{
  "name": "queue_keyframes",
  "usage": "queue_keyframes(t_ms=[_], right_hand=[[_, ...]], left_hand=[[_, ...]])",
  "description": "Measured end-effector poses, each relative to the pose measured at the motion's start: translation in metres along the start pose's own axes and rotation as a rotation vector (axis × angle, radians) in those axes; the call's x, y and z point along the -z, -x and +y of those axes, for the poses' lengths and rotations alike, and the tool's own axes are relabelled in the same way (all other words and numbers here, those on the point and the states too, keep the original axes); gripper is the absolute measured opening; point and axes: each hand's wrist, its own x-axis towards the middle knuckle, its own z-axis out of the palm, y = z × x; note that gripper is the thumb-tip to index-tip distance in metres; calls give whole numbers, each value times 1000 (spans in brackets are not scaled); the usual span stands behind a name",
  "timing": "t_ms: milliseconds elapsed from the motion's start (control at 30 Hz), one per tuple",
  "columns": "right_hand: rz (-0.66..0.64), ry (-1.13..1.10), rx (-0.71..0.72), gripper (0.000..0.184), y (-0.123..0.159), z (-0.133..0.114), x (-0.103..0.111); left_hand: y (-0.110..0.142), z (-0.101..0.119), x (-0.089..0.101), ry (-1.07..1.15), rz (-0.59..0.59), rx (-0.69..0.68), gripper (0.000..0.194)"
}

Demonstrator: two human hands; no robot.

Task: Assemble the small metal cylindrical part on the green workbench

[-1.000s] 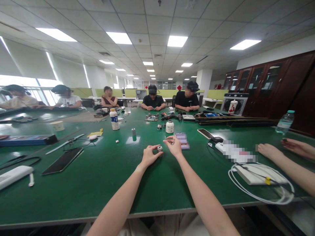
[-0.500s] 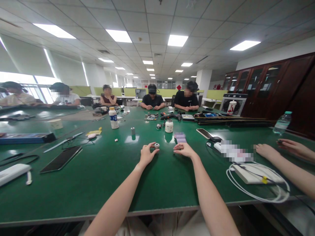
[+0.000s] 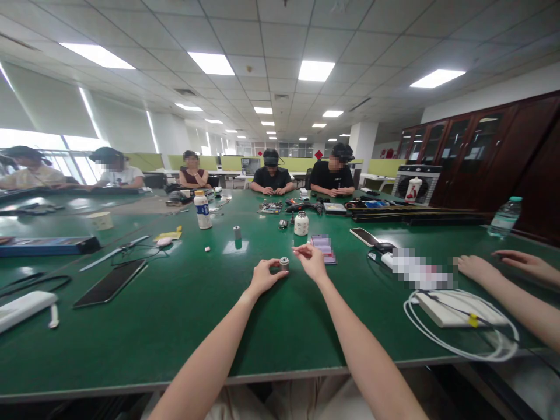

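A small grey metal cylinder point(image 3: 284, 264) with a hole in its top stands upright on the green table point(image 3: 184, 344). My left hand point(image 3: 265, 276) grips it between thumb and fingers from the left. My right hand point(image 3: 312, 262) is just right of the cylinder and a little above it. Its thumb and fingertips are pinched together, and whatever may be between them is too small to make out. Behind my right hand lies a purple booklet or packet point(image 3: 327, 256), partly blurred. A second metal cylinder point(image 3: 237, 233) stands farther back on the left.
A white jar point(image 3: 301, 224) and a bottle with a blue label point(image 3: 202, 210) stand beyond my hands. On the left lies a dark tablet point(image 3: 111, 284). A power bank point(image 3: 459, 309) with a coiled white cable is at the right, near another person's hands point(image 3: 476, 269).
My right hand has moved left from beside the purple booklet towards the cylinder, its fingers now pinched. The cylinder and my left hand have shifted slightly right and nearer.
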Motion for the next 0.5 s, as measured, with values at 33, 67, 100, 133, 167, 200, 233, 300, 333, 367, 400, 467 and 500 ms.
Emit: queue_keyframes(t_ms=[33, 67, 100, 133, 167, 200, 233, 300, 333, 367, 400, 467, 500], right_hand=[[-21, 6, 12, 11, 2, -2, -5], [-42, 17, 22, 10, 4, -4, -9], [-60, 29, 33, 8, 5, -4, -12], [-73, 39, 48, 8, 7, -5, -13], [-83, 51, 65, 9, 8, -5, -14], [-90, 64, 81, 9, 9, -5, -15], [-97, 78, 94, 10, 10, -5, -15], [-114, 107, 106, 11, 10, -4, -17], [-123, 121, 105, 12, 10, -3, -18], [-129, 134, 101, 12, 9, -3, -20], [-134, 149, 97, 13, 9, -2, -22], [-146, 184, 94, 16, 8, -2, -24], [-156, 198, 96, 18, 8, -2, -25]], left_hand=[[1, 1, 0, 2, -6, -11, 41], [1, 3, 1, 0, -8, -20, 40], [2, 3, 1, -2, -7, -27, 39], [2, 4, 1, -3, -8, -31, 39], [2, 4, 1, -3, -10, -34, 39], [2, 3, 1, -1, -12, -37, 39], [2, 3, 0, 3, -14, -39, 40], [2, 1, -1, 12, -14, -42, 41], [2, 1, -1, 17, -11, -44, 41], [2, 0, -1, 19, -8, -46, 41], [1, 0, -1, 18, -6, -49, 41], [1, 0, -1, 7, -3, -50, 40], [1, 1, -1, 1, -4, -48, 40]])
